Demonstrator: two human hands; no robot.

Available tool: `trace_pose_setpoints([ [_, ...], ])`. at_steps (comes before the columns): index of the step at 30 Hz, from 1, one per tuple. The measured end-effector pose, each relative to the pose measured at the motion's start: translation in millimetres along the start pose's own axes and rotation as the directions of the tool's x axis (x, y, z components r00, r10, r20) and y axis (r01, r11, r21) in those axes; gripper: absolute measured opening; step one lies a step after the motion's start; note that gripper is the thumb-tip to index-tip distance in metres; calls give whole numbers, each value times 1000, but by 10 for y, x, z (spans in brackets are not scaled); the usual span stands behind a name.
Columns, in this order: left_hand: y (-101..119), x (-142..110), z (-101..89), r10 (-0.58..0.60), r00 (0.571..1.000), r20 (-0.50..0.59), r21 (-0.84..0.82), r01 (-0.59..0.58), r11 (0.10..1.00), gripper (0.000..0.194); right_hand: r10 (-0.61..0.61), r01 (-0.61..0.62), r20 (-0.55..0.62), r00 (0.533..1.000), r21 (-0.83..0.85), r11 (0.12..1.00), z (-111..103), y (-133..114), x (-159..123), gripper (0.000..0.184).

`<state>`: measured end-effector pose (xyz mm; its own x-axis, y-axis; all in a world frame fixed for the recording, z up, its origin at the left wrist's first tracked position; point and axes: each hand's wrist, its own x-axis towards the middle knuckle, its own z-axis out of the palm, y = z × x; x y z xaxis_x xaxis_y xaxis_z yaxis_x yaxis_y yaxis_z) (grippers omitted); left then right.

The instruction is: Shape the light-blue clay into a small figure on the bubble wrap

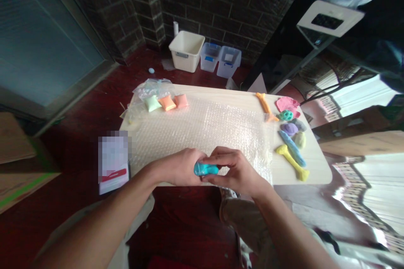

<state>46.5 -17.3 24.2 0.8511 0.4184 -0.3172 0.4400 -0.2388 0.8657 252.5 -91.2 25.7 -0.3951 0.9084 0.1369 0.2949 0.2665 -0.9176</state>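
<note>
The left hand (186,166) at nine o'clock and right hand (239,173) at three both pinch the teal piece (206,169), its long axis nine-to-three, at the six-o'clock edge of the tabletop (317,168).

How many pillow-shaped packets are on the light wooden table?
3, side by side at far left: a pale green packet, an orange packet and, rightmost, a coral-pink packet. The crumpled clear plastic bag may hide more.
</note>
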Motion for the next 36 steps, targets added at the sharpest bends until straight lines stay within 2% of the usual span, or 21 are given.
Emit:
trace_pose_setpoints([
  [3, -40, 15, -12, -13, 1000, 23, -25, 13, 1000, 17, -2, 2, 13, 1000, 11, 1000, 18, -11, 2, 32],
  [7, -57, 21, -61, 9, 999, 40, -122, -4, 992, 15, -35, 34, -28, 999, -22, 999, 13, -74, 27, 29],
  [12, -14, -5, -116, -18, 998, 62, -119, 25, 993, 14, -5, 5, 4, 1000, -2, 1000, 4, -131, 9, 24],
  [16, 6, -4, -128, 35, 995, 89, -163, -20, 986, 21, 120, -125, 35, 992, 197, 972, 6, -7, -32, 24],
  [19, -15, 13, -143, 57, 998, -38, -108, -61, 992, 31, 302, -282, 17, 953, 413, 866, 11, 119, -24, 25],
  [21, -38, 25, -147, 35, 993, -116, -31, -39, 999, 32, 407, -365, 21, 913, 487, 793, 9, 166, -3, 29],
  [23, -60, 34, -146, 25, 989, -146, -4, -26, 1000, 33, 467, -407, 23, 884, 532, 743, 2, 174, 18, 34],
  [27, -66, 41, -145, 99, 979, -180, -25, -105, 994, 32, 488, -391, -1, 873, 598, 700, -7, 129, 36, 33],
  [31, -48, 24, -162, 113, 961, -253, -33, -126, 992, 31, 474, -329, -148, 868, 543, 773, 7, 92, 22, 30],
  [33, -53, 10, -168, 88, 969, -233, -106, -115, 988, 35, 436, -290, -176, 883, 525, 800, 9, 86, 13, 30],
  [36, -89, -9, -170, 69, 986, -153, -240, -105, 965, 42, 375, -249, -122, 919, 557, 792, -5, 84, 7, 29],
])
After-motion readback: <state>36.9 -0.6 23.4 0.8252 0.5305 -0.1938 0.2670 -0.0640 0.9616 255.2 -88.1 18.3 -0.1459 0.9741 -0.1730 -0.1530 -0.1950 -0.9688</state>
